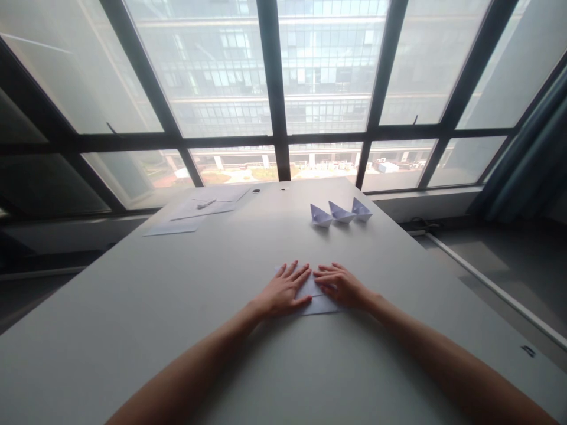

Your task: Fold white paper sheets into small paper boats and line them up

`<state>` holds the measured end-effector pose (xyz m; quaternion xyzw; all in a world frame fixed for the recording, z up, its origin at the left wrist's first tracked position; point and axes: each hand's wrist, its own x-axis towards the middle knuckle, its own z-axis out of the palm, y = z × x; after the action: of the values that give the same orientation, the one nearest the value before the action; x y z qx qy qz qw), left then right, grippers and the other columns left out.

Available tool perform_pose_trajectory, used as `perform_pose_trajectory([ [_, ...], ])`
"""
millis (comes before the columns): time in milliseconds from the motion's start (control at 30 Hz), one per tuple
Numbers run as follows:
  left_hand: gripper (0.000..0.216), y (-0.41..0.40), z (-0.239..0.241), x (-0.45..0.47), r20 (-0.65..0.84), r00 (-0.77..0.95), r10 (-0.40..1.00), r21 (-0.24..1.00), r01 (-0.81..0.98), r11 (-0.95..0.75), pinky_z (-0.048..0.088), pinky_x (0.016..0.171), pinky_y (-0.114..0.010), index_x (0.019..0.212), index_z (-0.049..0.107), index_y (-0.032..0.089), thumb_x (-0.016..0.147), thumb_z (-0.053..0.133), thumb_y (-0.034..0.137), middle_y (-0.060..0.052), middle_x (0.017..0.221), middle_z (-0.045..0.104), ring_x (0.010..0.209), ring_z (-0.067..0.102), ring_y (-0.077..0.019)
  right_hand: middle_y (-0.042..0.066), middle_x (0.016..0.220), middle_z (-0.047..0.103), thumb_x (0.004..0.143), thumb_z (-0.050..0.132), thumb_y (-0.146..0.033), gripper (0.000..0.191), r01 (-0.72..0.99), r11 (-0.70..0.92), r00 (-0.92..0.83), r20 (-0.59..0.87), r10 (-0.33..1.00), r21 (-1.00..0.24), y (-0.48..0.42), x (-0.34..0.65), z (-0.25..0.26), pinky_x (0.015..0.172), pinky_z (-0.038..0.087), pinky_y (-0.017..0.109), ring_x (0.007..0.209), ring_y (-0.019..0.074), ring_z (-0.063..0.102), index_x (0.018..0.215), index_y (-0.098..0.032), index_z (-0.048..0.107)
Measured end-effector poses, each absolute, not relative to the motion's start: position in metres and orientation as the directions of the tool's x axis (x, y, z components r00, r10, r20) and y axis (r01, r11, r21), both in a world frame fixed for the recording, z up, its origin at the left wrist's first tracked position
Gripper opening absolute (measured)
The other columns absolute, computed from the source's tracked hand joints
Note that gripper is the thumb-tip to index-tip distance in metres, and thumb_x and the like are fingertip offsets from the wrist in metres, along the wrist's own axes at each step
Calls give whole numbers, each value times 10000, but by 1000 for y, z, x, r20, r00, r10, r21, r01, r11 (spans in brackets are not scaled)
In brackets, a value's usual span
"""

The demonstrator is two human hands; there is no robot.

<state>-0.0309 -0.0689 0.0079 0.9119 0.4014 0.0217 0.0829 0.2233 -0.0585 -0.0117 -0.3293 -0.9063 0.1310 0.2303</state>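
A folded sheet of white paper (322,306) lies flat on the table in front of me, partly hidden under both hands. My left hand (286,290) rests on its left side, palm down with the fingers spread. Over the right side of the sheet lies my right hand (341,284), its fingers stretched toward the left hand and touching the paper. A crease line runs across the sheet between the two hands. Beyond them stand three folded paper boats (341,212) in a row.
White sheets of paper (177,226) lie at the far left of the white table (155,313), with a small pale object (206,204) on top. Two round holes pierce the far end. A dark-framed window stands behind, and a blue curtain (527,141) hangs at right.
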Motion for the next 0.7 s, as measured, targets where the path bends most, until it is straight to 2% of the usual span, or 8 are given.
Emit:
perform_pose_trajectory([
  [300, 813, -68, 4, -32, 13, 672, 741, 153, 731, -665, 112, 1217, -506, 1598, 170, 201, 967, 314, 694, -100, 1647, 144, 1526, 82, -319, 44, 1349, 639, 938, 576, -227, 254, 535, 748, -681, 324, 657, -392, -60, 224, -9, 1118, 345, 528, 1319, 256, 535, 1133, -314, 713],
  [467, 790, -67, 2, -31, 32, 675, 737, 140, 727, -672, 120, 1219, -490, 1591, 205, 193, 978, 305, 681, -122, 1644, 142, 1526, 101, -301, 59, 1469, 531, 969, 550, -290, 360, 536, 763, -719, 278, 637, -361, -62, 225, -4, 1157, 275, 558, 1385, 264, 455, 1322, -328, 609],
  [600, 677, -64, -2, -31, 78, 629, 773, 156, 758, -633, 136, 1216, -513, 1565, 290, 211, 1017, 269, 608, -107, 1629, 239, 1518, 170, -282, 35, 1463, 539, 976, 523, -259, 356, 559, 758, -717, 263, 645, -335, -62, 226, -4, 1160, 205, 630, 1412, 274, 415, 1307, -356, 616],
  [700, 594, -60, -8, -32, 116, 504, 856, 159, 841, -517, 175, 1197, -557, 1514, 393, 223, 1022, 315, 547, -113, 1605, 314, 1498, 229, -313, 45, 1420, 581, 974, 522, -248, 344, 586, 733, -683, 276, 677, -346, -59, 230, -6, 1145, 191, 669, 1404, 289, 426, 1287, -339, 633],
])
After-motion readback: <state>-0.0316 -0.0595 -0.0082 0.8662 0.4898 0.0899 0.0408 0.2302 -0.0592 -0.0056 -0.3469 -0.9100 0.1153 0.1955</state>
